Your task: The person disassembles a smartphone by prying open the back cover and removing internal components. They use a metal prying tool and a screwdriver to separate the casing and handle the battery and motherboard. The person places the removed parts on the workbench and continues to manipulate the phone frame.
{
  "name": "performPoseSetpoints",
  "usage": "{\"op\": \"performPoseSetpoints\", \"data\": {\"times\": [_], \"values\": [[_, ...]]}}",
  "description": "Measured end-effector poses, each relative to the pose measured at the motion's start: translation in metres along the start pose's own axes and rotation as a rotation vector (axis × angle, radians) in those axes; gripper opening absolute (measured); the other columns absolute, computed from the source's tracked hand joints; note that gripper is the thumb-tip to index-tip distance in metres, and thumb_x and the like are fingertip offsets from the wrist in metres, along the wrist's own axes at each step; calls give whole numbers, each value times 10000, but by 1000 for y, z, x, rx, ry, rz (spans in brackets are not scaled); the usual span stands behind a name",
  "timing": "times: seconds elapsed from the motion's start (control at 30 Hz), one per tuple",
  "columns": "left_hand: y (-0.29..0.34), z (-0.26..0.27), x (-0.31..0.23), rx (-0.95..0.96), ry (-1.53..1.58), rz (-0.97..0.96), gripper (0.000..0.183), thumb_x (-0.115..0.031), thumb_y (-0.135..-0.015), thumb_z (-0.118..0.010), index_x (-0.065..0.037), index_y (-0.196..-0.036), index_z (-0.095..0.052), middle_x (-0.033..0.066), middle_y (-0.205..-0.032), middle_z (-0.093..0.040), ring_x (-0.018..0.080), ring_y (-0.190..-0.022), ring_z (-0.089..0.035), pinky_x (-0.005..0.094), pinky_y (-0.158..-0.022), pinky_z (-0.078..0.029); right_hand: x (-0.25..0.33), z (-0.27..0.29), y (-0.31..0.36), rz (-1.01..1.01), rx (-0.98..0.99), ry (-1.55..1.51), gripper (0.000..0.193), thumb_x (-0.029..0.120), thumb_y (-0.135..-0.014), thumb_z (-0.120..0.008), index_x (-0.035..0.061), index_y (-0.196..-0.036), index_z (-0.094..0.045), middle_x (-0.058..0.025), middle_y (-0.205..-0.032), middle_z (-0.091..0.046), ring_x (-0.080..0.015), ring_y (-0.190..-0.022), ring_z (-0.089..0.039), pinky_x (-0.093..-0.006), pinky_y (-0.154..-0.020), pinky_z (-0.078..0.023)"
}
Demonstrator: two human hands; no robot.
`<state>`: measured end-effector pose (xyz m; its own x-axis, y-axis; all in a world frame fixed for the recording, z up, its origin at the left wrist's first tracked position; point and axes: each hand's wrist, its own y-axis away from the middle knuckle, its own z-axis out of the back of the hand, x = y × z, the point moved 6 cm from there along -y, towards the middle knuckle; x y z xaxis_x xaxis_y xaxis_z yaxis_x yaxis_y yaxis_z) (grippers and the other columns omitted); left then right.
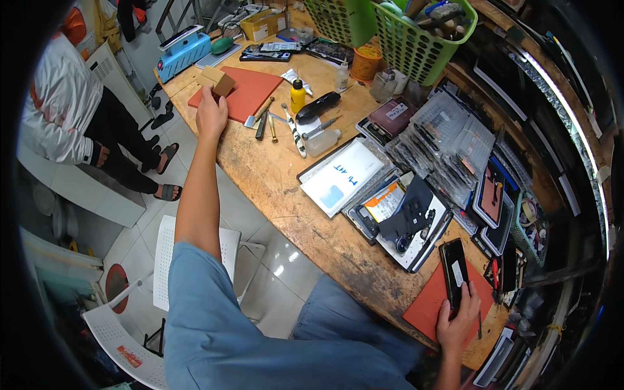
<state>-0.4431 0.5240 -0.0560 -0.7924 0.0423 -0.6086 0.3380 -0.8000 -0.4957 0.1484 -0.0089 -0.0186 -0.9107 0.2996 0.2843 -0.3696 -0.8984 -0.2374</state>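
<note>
My left arm reaches far across the workbench, and my left hand point(212, 114) is closed on a small brown cardboard box point(217, 80). The box sits over a red-orange mat point(255, 83); whether it rests on the mat or is lifted I cannot tell. At the near right, my right hand point(459, 320) grips the lower end of a black smartphone point(453, 260) with a white label on it. This phone lies over a second red-orange mat point(422, 311), thumb on one side and fingers on the other.
Brushes and tweezers point(263, 120), a yellow bottle point(298, 96) and a black handheld tool point(318, 107) lie mid-bench. Tablets and device parts point(403, 221) are stacked between the mats. Green baskets point(422, 49) stand behind. A white chair point(166, 260) and another person point(71, 104) are at left.
</note>
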Motion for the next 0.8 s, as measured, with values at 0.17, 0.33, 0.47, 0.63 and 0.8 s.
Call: {"op": "performPoseSetpoints", "data": {"times": [0.17, 0.33, 0.47, 0.63, 0.8], "values": [[9, 2, -30, 15, -132, -95, 661, -83, -970, -537, -143, -1609, -379, 272, -1369, -679, 463, -1197, -680, 562, -1005, -535, 5, 3, 1, 2, -33, 64, 567, 99, -925, -678, -36, -1465, -570, -269, -1504, -551, -472, -1317, -531, -538, -1138, -411], [5, 16, -17, -242, 10, 51, 743, -61, -966, -506, -118, -1677, -298, 288, -1310, -692, 435, -1181, -686, 544, -1026, -523, 5, 2, -1, 65, -61, 54, 562, 108, -927, -692, -36, -1457, -573, -268, -1486, -554, -470, -1309, -534, -539, -1131, -415], [12, 57, 32, -721, 190, 199, 303, -169, -1031, -597, 0, -1281, -624, 200, -1070, -730, 347, -1000, -706, 470, -909, -546, 1, 4, -9, 106, -27, -41, 593, 109, -896, -730, -47, -1449, -581, -283, -1415, -576, -480, -1261, -546, -543, -1100, -429], [132, 61, -108, -158, 743, 12, 390, -287, -1128, -609, 5, -876, -668, 42, -725, -619, 106, -670, -565, 289, -652, -483, -17, 21, -29, 93, -46, -192, 646, 127, -756, -864, -32, -1345, -651, -238, -1204, -656, -431, -1122, -612, -499, -1021, -492], [360, 86, -258, 272, 721, -537, 153, -109, -975, -668, -65, -829, -680, 64, -744, -672, 167, -625, -635, 329, -600, -509, -42, 29, -20, -180, 45, -791, 473, 128, -883, -839, -46, -1289, -666, -97, -1137, -707, -174, -997, -685, -324, -933, -551]]}}
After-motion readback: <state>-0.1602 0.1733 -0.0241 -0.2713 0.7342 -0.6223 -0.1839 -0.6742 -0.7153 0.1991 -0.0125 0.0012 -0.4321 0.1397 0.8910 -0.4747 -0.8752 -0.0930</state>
